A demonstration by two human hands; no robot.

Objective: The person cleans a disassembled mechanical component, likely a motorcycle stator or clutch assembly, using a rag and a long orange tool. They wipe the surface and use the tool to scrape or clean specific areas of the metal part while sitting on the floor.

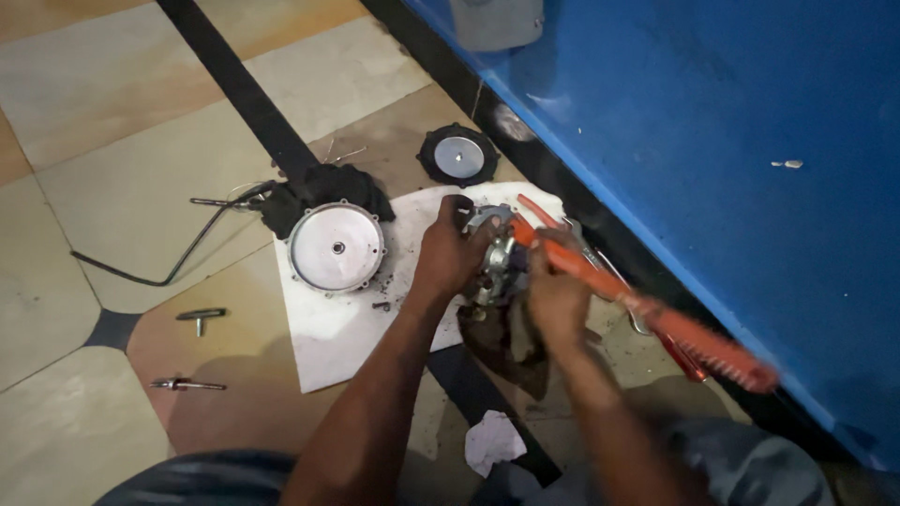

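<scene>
Blue panel bounds work area on right. White sheet spread on floor, catching parts and grime. Round metal cover parked on sheet. Metal assembly at sheet's right edge: left hand clamped around it, bracing. Right hand fisted on orange brush, angled onto assembly.

Round silver cover, black diaphragm disc, crumpled tissue.

Both forearms are bare, no sleeves, gloves, watch or rings seen on left hand or right hand. Grey-blue trousers are worn, visible at both knees, below the white sheet.
</scene>
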